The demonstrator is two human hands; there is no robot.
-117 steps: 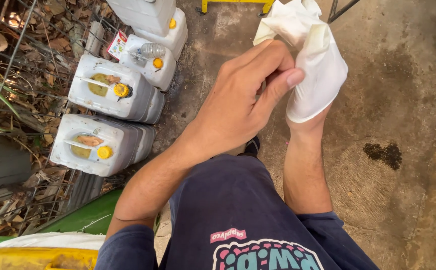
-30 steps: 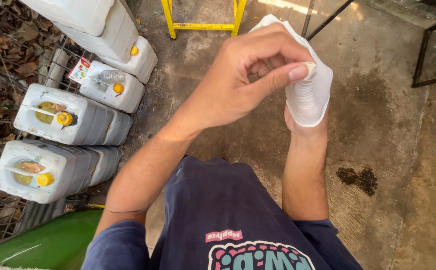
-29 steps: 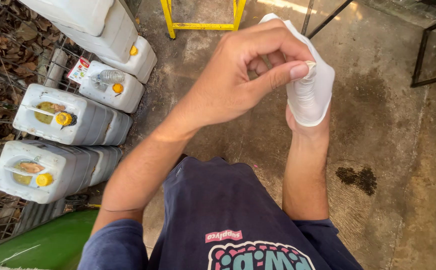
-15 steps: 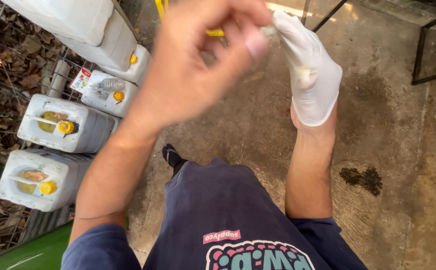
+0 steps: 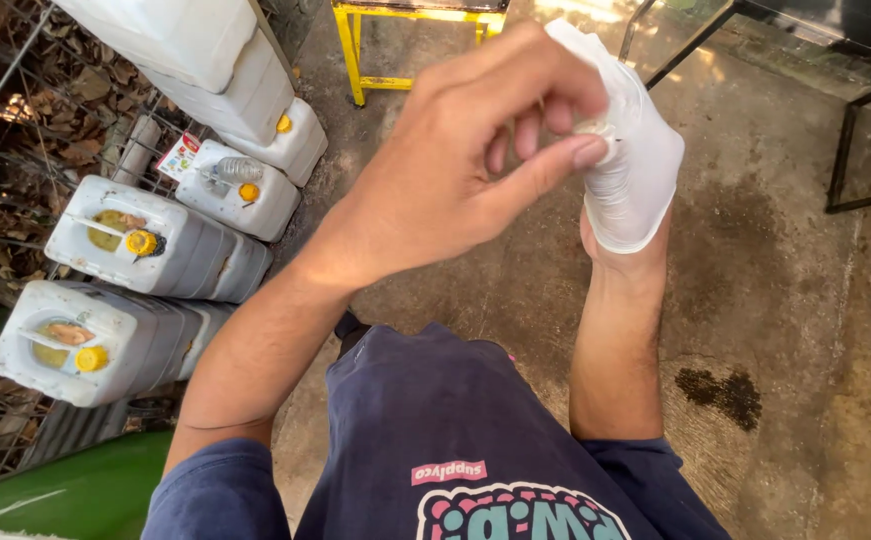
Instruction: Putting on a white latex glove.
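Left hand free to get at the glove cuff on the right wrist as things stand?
Probably yes. The left hand already pinches the white glove near its fingers, and nothing lies between it and the cuff at the right hand's wrist, which shows bare and unblocked.

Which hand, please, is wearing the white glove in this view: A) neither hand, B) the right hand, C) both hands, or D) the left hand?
B: the white glove covers the right hand, while the bare left hand pinches its material with thumb and fingers.
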